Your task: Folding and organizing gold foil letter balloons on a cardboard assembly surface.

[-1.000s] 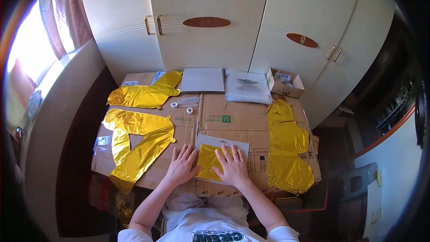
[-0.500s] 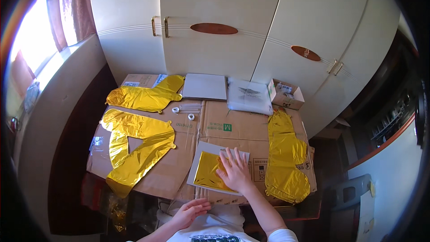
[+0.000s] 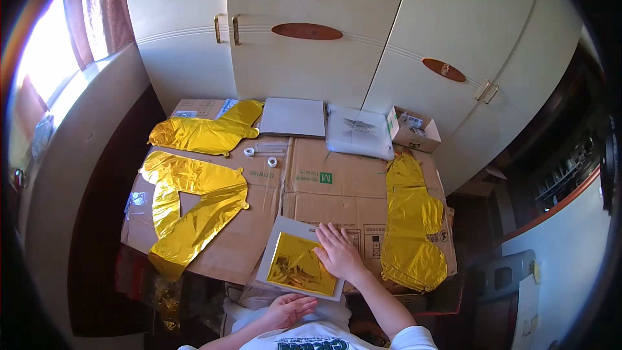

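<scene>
A folded piece of shiny gold foil (image 3: 301,266) lies on a grey card (image 3: 291,225) at the table's near edge. My right hand (image 3: 340,256) rests flat across the right side of the card, its fingertips by the foil's edge. Just below the card's lower edge is my left hand (image 3: 288,311), fingers stretched out and palm turned partly up. Whether it touches the card's underside is hard to see. A spread, flat gold foil balloon (image 3: 204,204) lies to the left, another (image 3: 207,136) behind it, and a third (image 3: 411,233) to the right.
Cardboard (image 3: 337,204) covers the table. At the back are a stack of grey cards (image 3: 293,116), clear plastic bags (image 3: 359,133) and a small open box (image 3: 414,131). Two white rolls (image 3: 272,162) sit left of centre. Cream cabinet doors (image 3: 311,71) stand behind.
The card with the folded foil has slid toward me and slightly left, its near edge now reaching over the table's rim. My right hand moved with it; my left hand shifted slightly down and right.
</scene>
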Available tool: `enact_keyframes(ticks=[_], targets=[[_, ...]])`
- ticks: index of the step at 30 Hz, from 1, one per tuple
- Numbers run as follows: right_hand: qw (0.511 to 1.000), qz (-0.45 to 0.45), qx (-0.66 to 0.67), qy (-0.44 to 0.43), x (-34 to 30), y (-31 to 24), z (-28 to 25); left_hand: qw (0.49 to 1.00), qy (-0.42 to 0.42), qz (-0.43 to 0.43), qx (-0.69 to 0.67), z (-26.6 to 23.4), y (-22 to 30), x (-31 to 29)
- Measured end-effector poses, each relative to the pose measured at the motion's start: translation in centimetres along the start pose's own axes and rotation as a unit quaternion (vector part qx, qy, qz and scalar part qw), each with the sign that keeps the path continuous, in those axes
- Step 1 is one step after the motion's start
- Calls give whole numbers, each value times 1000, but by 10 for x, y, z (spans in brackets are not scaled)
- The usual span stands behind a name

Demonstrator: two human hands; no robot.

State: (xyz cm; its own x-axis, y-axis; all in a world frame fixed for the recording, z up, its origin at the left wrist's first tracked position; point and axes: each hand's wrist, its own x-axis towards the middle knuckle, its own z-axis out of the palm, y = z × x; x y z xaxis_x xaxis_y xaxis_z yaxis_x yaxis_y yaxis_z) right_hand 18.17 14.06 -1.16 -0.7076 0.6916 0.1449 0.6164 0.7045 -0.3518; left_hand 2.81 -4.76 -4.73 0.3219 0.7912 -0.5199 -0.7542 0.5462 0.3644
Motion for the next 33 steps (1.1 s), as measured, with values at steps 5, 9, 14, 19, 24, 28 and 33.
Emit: enact_keyframes(ticks=[5,9,14,19,24,28,33], targets=[[998,-13,45,-37,-4,-4,-5,999,39,14,9,-5,-8,-5],[997,-8,-41,68,59,54,-33,997,42,56,45,-9,-3,-6],[970,86,-183,135,145,172,-71,989,63,85,103,-38,-3,-7],[966,107,-225,69,176,193,-75,984,108,119,70,-65,0,-25],[957,79,-194,200,183,200,-70,990,67,120,-27,-42,19,-39],[939,-27,-204,276,173,162,-83,986,133,103,-15,-57,14,-22],[974,-67,-176,127,105,94,-48,983,136,120,40,-83,1,-10]])
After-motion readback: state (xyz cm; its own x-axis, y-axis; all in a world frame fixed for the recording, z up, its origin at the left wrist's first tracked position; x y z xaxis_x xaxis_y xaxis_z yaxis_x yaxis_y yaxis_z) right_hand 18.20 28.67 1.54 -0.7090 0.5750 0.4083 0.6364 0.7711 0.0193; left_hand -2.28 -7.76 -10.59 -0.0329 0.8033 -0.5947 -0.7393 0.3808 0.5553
